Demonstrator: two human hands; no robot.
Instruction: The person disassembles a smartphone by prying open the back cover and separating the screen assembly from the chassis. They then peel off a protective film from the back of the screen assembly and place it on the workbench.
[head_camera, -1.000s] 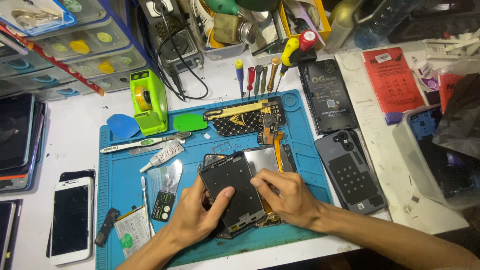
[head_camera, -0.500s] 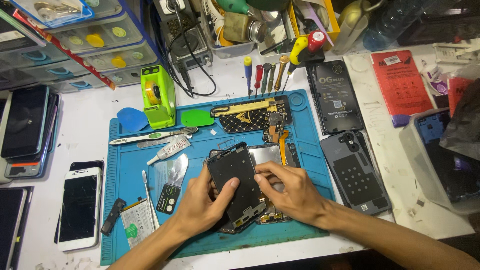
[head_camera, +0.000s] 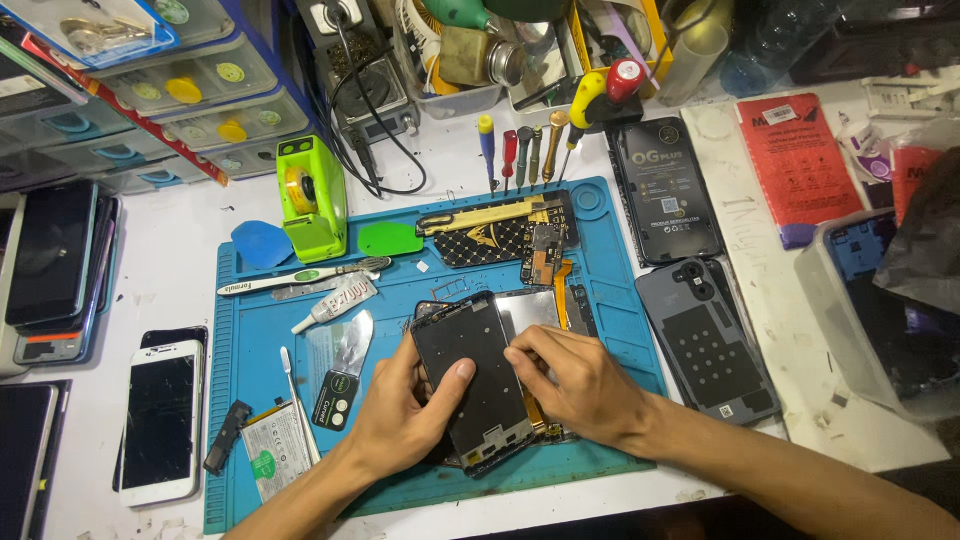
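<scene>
Phone frame (head_camera: 478, 385), dark, back side up, lies on the blue repair mat (head_camera: 250, 470) near its front edge, long axis running away from us and leaning slightly left at the far end. We see the left hand (head_camera: 405, 420) clamped on its left long edge, thumb laid across the top face, fingers curled underneath. The right hand (head_camera: 580, 385) comes in from the right, fingertips pinched together at the frame's right edge near the upper half; they press or pick at something small there, possibly a flex or a seam, we cannot tell which at this size. Both hands touch the frame, so neither is nearer; the frame sits between them, left hand steadying, right hand working. A silvery inner plate (head_camera: 530, 310) shows just behind the right fingertips, partly under the frame.

Around it: grey back cover (head_camera: 705, 340) to the right on the mat's edge, small glue tube (head_camera: 335, 303) and tweezers (head_camera: 300, 277) to the left rear, green tape dispenser (head_camera: 312, 200) beyond, white phone (head_camera: 160, 420) well off to the left on the table (head_camera: 180, 260). Screwdrivers (head_camera: 520, 155) stand in a row at the mat's far edge.
</scene>
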